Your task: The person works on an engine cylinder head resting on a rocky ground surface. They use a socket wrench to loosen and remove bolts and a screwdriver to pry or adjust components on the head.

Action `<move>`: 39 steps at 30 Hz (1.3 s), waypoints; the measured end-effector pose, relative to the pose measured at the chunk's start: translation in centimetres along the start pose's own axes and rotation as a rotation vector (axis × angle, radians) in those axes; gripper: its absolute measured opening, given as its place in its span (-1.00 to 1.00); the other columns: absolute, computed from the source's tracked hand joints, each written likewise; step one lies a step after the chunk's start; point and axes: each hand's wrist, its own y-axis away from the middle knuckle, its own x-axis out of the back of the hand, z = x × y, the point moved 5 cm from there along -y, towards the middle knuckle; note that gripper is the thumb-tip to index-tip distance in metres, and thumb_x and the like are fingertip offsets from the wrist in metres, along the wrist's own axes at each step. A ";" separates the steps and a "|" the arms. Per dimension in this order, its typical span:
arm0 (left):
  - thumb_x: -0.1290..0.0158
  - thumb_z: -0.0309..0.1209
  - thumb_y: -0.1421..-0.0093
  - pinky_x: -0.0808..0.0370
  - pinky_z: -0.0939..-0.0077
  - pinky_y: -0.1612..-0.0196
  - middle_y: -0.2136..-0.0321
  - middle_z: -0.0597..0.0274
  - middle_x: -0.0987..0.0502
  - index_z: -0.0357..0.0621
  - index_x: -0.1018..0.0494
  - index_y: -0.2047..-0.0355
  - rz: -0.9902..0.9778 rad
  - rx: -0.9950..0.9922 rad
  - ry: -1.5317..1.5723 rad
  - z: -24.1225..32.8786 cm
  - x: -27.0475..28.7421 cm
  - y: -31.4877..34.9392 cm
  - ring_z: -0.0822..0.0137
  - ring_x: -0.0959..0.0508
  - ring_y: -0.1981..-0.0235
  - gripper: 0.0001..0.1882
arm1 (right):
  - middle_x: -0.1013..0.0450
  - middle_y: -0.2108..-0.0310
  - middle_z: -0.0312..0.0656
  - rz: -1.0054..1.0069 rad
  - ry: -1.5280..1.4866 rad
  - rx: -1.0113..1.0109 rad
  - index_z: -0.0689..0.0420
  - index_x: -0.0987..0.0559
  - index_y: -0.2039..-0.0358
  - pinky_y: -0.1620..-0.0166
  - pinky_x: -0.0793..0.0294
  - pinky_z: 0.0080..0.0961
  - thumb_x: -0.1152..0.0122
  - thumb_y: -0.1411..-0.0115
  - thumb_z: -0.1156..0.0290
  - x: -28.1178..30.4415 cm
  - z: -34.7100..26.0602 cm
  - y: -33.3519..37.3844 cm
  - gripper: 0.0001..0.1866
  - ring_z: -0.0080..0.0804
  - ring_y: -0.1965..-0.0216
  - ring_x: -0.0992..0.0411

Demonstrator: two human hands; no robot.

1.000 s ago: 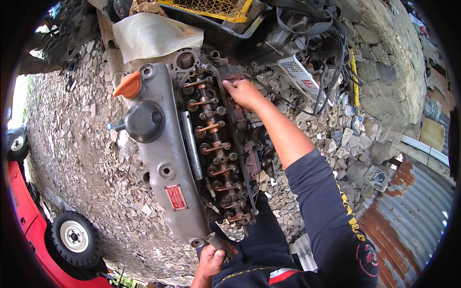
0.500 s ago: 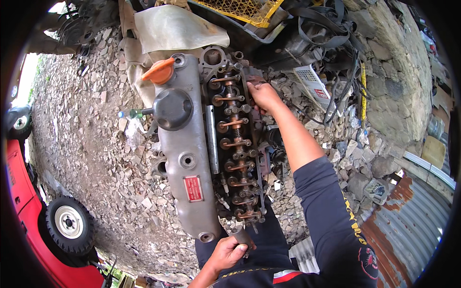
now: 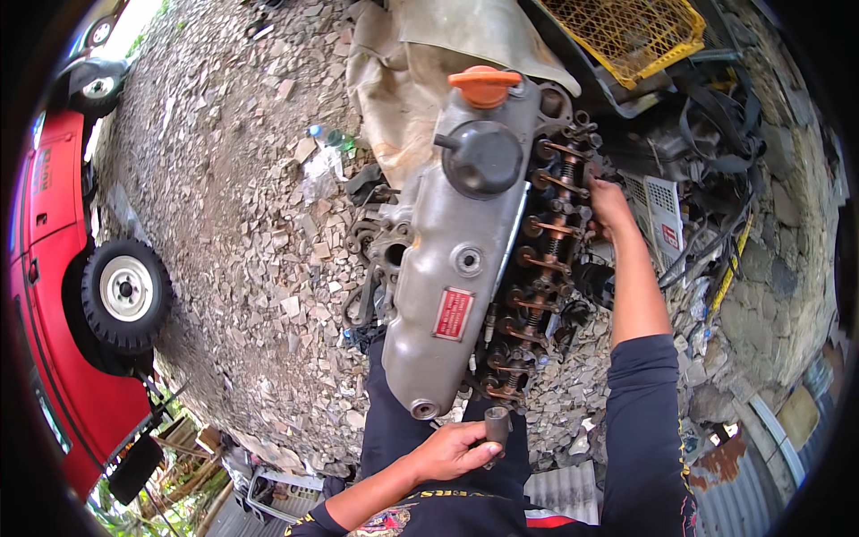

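My left hand (image 3: 455,449) is closed around a dark metal socket (image 3: 497,424), held just below the near end of the engine. My right hand (image 3: 608,208) reaches to the right side of the exposed rocker arm assembly (image 3: 546,259). Its fingers are curled in and partly hidden there, so what they grip cannot be made out. The grey valve cover (image 3: 419,313), with an orange filler cap (image 3: 484,86) and a round black housing (image 3: 483,159), lies left of the rockers. A bright metal tube (image 3: 513,224) shows partly between cover and rockers.
Stone rubble (image 3: 242,268) covers the ground. A beige cloth (image 3: 385,98) lies beyond the engine. At the back right are a yellow mesh crate (image 3: 626,36), black straps (image 3: 716,134) and a white slotted panel (image 3: 660,210). A red vehicle (image 3: 58,242) stands at left, a stone wall (image 3: 778,242) at right.
The view has swung left, so the engine and both hands appear farther right. My left hand still holds the socket, and my right hand stays at the engine's right side.
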 end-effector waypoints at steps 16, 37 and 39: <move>0.11 -0.14 -0.36 -0.44 0.52 0.28 0.44 0.31 -0.51 -0.15 -0.44 0.26 0.009 -0.054 0.126 0.3 0.9 0.5 0.48 -0.50 0.41 -0.67 | -0.41 0.42 -0.33 0.009 0.008 0.135 0.02 -0.46 0.08 0.65 -0.18 -0.61 -0.01 -0.26 0.37 0.7 -1.0 1.0 -0.77 -0.60 0.57 -0.25; 0.10 -0.17 -0.34 -0.46 0.48 0.24 0.40 0.25 -0.56 -0.19 -0.49 0.30 0.084 -0.008 0.088 -0.2 0.7 -0.1 0.41 -0.52 0.37 -0.67 | -0.40 0.67 -0.27 0.044 0.029 0.140 0.19 -0.53 0.39 0.74 -0.25 -0.51 -0.03 -0.29 0.06 1.1 -0.7 0.3 -0.60 -0.50 0.76 -0.31; 0.10 -0.17 -0.34 -0.45 0.48 0.23 0.39 0.25 -0.57 -0.19 -0.50 0.30 0.121 -0.006 0.122 -0.7 0.6 0.3 0.40 -0.51 0.36 -0.66 | -0.41 0.68 -0.22 0.046 -0.101 0.239 0.21 -0.53 0.41 0.73 -0.28 -0.47 -0.04 -0.27 0.07 0.6 -1.6 1.5 -0.59 -0.46 0.77 -0.33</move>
